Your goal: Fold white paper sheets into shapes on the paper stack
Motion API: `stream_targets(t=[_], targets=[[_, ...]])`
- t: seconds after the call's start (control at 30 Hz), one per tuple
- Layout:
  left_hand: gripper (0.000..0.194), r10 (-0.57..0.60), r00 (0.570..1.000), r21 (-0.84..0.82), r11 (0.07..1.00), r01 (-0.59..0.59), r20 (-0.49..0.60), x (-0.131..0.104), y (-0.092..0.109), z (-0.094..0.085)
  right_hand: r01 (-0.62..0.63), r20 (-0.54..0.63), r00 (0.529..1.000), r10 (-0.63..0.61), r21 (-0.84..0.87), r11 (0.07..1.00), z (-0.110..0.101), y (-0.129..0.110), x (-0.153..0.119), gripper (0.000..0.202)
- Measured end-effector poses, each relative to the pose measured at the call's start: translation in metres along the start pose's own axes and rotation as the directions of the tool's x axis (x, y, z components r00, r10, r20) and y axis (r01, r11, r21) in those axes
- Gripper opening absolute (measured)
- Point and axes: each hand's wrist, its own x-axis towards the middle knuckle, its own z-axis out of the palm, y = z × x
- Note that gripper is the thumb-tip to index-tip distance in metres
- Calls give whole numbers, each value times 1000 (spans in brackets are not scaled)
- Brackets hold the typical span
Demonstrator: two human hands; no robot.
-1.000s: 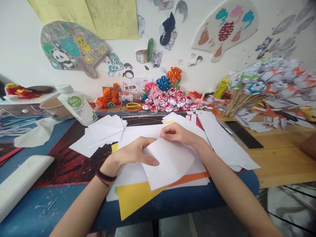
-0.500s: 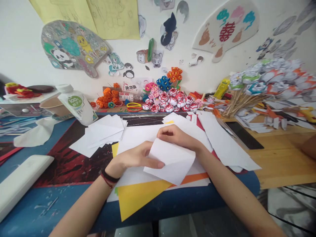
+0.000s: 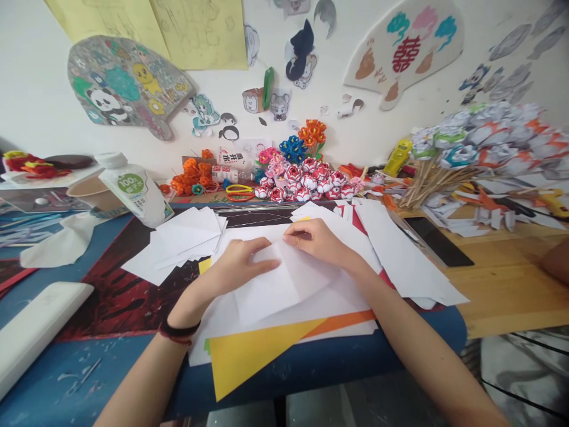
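A creased sheet of white paper (image 3: 284, 281) lies over larger white sheets in front of me, partly unfolded. My right hand (image 3: 313, 237) pinches its top edge between thumb and fingers. Over the sheet's upper left part is my left hand (image 3: 244, 261), thumb and fingers apart, with nothing between them. A yellow sheet (image 3: 249, 356) and an orange strip (image 3: 338, 323) stick out below the white sheets. Left of my hands rests a fanned pile of white paper pieces (image 3: 178, 237).
A white bottle (image 3: 133, 190) stands at the back left, beside a paper bowl (image 3: 91, 193). Red-and-white paper flowers (image 3: 306, 181) line the back. White strips (image 3: 400, 255) and a phone (image 3: 440, 242) lie right. A long white object (image 3: 40, 332) is at the left.
The white sheet has opened out from its folded state and lies flatter. My left hand has moved up and left, its thumb off the paper. My right hand still pinches the top edge.
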Motion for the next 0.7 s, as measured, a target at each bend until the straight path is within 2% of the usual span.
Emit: stream_targets(t=[0.07,0.13,0.33,0.5,0.7], targets=[[36,-12,993,213,976,36,-117,3,-5,4,8,-38,999,-10,-36,999,3,3,1,21],[31,-7,984,269,962,56,-180,6,-7,8,30,-56,998,-33,-63,998,4,4,2,19],[18,27,975,48,999,-17,-222,9,-3,11,3,7,1000,-3,-23,1000,6,5,1,17],[15,36,966,1,999,-37,-256,9,1,11,1,62,998,-4,41,999,8,2,0,15],[13,70,962,5,997,-71,-264,10,1,14,3,122,993,-3,6,1000,8,0,1,16]])
